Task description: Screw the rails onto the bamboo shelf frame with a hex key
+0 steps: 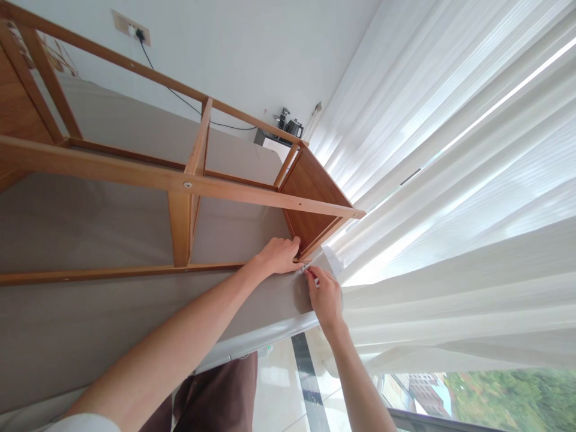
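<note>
A wooden shelf frame lies on its side on a grey-covered surface, its end panel at the right. My left hand is closed around the near lower corner, where the bottom rail meets the end panel. Just right of it, my right hand pinches a small silver piece against the outside of that corner. Its exact kind is too small to make out. Something red and white shows between the right fingers, mostly hidden.
The grey surface ends at an edge close to my legs. White curtains hang close on the right, beside a window. At the back are a wall socket with a black cable and a dark kettle.
</note>
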`<move>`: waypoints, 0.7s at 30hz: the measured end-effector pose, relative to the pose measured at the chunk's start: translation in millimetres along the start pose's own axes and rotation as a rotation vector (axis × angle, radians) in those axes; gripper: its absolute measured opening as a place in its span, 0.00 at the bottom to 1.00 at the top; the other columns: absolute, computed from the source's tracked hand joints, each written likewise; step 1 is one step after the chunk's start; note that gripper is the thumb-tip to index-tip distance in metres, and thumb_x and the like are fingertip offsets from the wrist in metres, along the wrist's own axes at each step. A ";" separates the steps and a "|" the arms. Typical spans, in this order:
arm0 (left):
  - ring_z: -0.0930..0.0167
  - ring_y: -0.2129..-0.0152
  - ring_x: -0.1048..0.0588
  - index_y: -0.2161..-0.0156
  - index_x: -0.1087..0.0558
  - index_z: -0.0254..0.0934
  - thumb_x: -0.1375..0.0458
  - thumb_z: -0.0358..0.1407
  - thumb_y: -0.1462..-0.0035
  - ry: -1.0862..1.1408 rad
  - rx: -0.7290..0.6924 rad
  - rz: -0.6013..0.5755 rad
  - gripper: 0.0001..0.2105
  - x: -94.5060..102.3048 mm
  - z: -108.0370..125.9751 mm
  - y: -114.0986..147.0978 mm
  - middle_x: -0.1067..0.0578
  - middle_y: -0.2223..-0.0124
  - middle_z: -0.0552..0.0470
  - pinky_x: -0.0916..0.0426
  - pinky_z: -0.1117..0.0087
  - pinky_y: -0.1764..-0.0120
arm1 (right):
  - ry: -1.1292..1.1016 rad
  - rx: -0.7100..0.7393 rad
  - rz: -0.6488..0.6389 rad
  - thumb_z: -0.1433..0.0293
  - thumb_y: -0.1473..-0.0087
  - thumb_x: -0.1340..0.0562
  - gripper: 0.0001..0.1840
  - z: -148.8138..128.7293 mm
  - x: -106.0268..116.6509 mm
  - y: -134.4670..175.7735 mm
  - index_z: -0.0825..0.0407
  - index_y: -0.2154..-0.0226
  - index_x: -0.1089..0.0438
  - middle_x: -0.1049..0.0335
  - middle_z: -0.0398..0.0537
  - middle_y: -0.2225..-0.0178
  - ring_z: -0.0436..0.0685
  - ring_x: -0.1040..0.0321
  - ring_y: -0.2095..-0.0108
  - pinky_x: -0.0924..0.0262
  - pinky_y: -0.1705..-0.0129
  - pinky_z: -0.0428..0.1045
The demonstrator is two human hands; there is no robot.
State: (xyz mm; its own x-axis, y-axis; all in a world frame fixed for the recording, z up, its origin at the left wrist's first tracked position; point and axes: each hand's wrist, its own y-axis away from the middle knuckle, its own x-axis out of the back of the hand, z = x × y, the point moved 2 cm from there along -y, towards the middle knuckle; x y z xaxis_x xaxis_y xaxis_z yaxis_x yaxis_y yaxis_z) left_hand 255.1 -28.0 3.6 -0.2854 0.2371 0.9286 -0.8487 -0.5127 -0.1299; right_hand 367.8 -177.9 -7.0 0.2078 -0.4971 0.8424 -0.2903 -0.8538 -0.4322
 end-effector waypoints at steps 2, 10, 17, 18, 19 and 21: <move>0.51 0.59 0.19 0.49 0.34 0.34 0.43 0.51 0.41 0.001 0.001 0.000 0.24 -0.2 -0.1 0.2 0.18 0.58 0.39 0.28 0.58 0.60 | -0.080 -0.115 -0.015 0.59 0.35 0.43 0.15 1.6 1.2 -2.4 0.47 0.67 0.26 0.25 0.43 0.71 0.55 0.34 0.73 0.40 0.65 0.49; 0.52 0.60 0.19 0.49 0.34 0.34 0.44 0.50 0.41 0.002 0.004 -0.009 0.23 0.7 0.7 -0.2 0.19 0.57 0.39 0.28 0.58 0.60 | -0.333 -0.423 -0.043 0.53 0.44 0.37 0.16 7.7 0.0 -7.2 0.48 0.70 0.26 0.21 0.43 0.72 0.57 0.28 0.72 0.36 0.65 0.50; 0.54 0.61 0.19 0.50 0.34 0.35 0.44 0.51 0.41 -0.006 0.005 -0.006 0.22 -0.8 -0.5 0.1 0.19 0.58 0.40 0.29 0.61 0.62 | -0.480 -0.558 -0.112 0.54 0.51 0.31 0.21 20.3 -4.9 -14.0 0.48 0.58 0.28 0.19 0.44 0.71 0.59 0.23 0.72 0.32 0.65 0.51; 0.54 0.61 0.19 0.49 0.34 0.35 0.44 0.51 0.40 -0.006 0.003 -0.006 0.23 -1.1 -0.7 0.1 0.19 0.58 0.41 0.30 0.60 0.62 | -0.498 -0.558 -0.124 0.54 0.51 0.31 0.22 21.6 -4.9 -15.2 0.48 0.57 0.28 0.19 0.44 0.71 0.59 0.23 0.72 0.32 0.64 0.51; 0.54 0.61 0.19 0.49 0.34 0.35 0.45 0.52 0.40 -0.006 0.002 -0.007 0.23 -1.5 -0.9 -0.1 0.19 0.58 0.41 0.30 0.60 0.63 | -0.515 -0.555 -0.138 0.54 0.52 0.31 0.22 22.4 -4.8 -16.2 0.49 0.58 0.28 0.19 0.44 0.71 0.59 0.23 0.71 0.32 0.64 0.51; 0.53 0.61 0.19 0.48 0.34 0.35 0.45 0.52 0.40 -0.007 0.001 -0.009 0.24 -2.1 -1.2 -0.5 0.18 0.58 0.41 0.30 0.60 0.63 | -0.545 -0.544 -0.160 0.53 0.52 0.31 0.21 23.2 -4.5 -17.1 0.49 0.61 0.28 0.19 0.44 0.71 0.59 0.22 0.69 0.32 0.63 0.51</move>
State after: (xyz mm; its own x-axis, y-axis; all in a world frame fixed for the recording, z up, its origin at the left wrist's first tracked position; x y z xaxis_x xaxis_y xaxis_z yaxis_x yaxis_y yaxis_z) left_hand 255.6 -27.2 1.2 -0.2747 0.2360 0.9321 -0.8508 -0.5113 -0.1213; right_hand 393.5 -164.7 -10.9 0.6739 -0.5006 0.5434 -0.6054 -0.7957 0.0177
